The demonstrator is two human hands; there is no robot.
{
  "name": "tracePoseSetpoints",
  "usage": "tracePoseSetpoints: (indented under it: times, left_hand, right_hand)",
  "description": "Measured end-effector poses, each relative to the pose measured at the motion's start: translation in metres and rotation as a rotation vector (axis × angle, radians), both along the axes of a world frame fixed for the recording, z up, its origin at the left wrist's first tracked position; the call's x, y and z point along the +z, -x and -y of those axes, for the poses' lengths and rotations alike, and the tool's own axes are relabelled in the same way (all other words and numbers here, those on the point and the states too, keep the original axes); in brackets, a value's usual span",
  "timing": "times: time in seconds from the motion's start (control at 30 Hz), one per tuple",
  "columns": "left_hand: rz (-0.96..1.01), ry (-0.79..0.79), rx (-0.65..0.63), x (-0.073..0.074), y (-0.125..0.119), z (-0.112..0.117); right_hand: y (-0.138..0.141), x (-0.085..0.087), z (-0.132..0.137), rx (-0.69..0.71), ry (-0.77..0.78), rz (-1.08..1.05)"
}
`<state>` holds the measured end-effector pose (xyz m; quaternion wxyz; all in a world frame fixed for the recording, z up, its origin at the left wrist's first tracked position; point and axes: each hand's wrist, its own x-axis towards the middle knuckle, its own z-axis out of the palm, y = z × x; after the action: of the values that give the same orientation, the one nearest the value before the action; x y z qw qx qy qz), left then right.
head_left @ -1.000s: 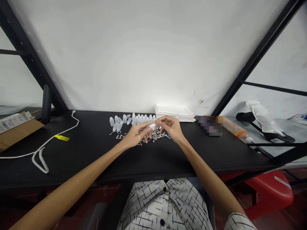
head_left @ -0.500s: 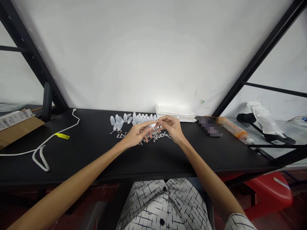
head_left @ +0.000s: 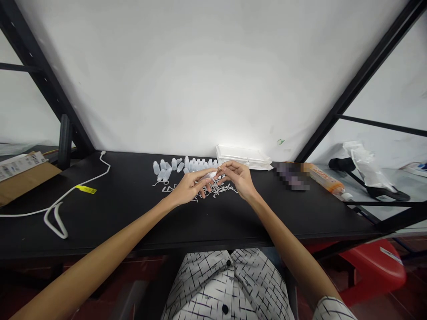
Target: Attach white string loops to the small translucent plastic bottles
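Observation:
Both hands meet over the middle of the black table. My left hand grips a small translucent plastic bottle between thumb and fingers. My right hand pinches at the bottle's tip, its fingertips closed on a tiny piece I cannot make out. Under the hands lies a scatter of small white plastic pieces. Behind them stand and lie several more small translucent bottles.
A stack of white trays sits by the wall, and an orange-labelled tube lies to the right. A white cable with a yellow tag runs across the left side, near a cardboard box. A red stool stands below at right.
The hands stay together at the bottle; only the fingers shift slightly. The view has tipped a little.

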<state>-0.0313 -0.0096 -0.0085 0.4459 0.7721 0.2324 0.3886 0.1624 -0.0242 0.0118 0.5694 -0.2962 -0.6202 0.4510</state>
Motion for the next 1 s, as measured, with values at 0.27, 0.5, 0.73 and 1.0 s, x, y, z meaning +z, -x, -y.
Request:
tracePoseSetpoints:
  times: [0.27,0.5,0.73,1.0]
  left_hand:
    - [-0.015,0.016,0.01,0.001,0.0,0.0]
    - [-0.034,0.005,0.036,-0.001,-0.002,0.0]
    - [-0.012,-0.023,0.081,-0.003,-0.004,0.0]
    - [-0.034,0.004,0.131,-0.006,-0.007,0.0]
  right_hand:
    - [0.0,0.0,0.0,0.013,-0.023,0.012]
    - [-0.001,-0.004,-0.002,-0.047,-0.086,0.102]
    - [0.002,-0.007,-0.003,-0.115,-0.092,0.162]
    - [0.004,-0.015,-0.009,-0.129,-0.082,0.201]
